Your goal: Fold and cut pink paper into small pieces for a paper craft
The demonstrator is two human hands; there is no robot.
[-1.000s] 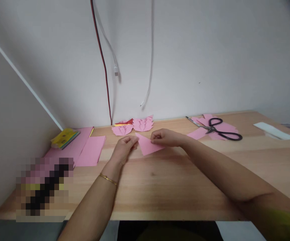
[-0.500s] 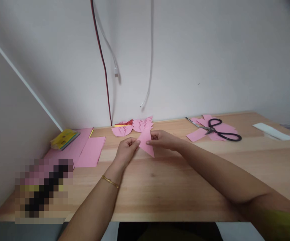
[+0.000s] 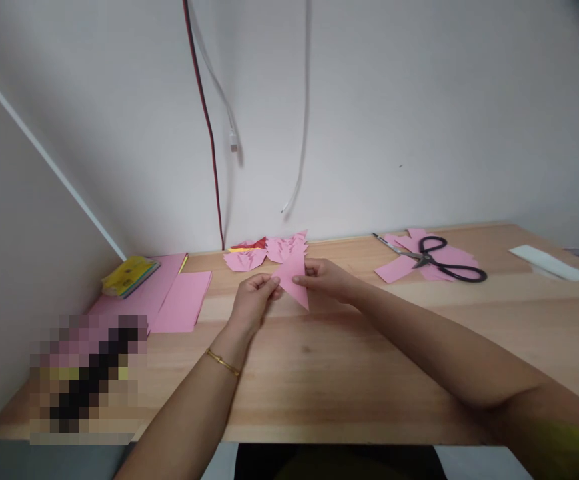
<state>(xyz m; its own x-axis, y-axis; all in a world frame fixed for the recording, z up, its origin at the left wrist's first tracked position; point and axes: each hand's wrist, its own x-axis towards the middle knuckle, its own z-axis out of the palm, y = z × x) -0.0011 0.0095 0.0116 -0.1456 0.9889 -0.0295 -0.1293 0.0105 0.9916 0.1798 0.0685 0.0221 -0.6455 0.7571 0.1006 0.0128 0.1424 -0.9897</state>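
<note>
A triangular piece of pink paper (image 3: 292, 279) is held up between my two hands, above the middle of the wooden table. My left hand (image 3: 255, 297) pinches its left corner between thumb and fingers. Its right edge is gripped by my right hand (image 3: 327, 280), thumb in front and fingers partly hidden behind the sheet. Just beyond the paper, cut and pleated pink paper shapes (image 3: 285, 248) lie by the wall, with a red and yellow piece (image 3: 252, 245) among those on the left.
Black-handled scissors (image 3: 429, 259) and a pen (image 3: 387, 241) lie on pink paper scraps (image 3: 394, 268) at the right. Farther right is a white strip (image 3: 549, 262). Pink sheets (image 3: 182, 307) and a yellow packet (image 3: 129, 275) occupy the left. Cables (image 3: 207, 120) hang down the wall.
The pink paper has tilted slightly and now shows a more triangular outline, with both hands still on it. The view has shifted a little; the other things lie as before.
</note>
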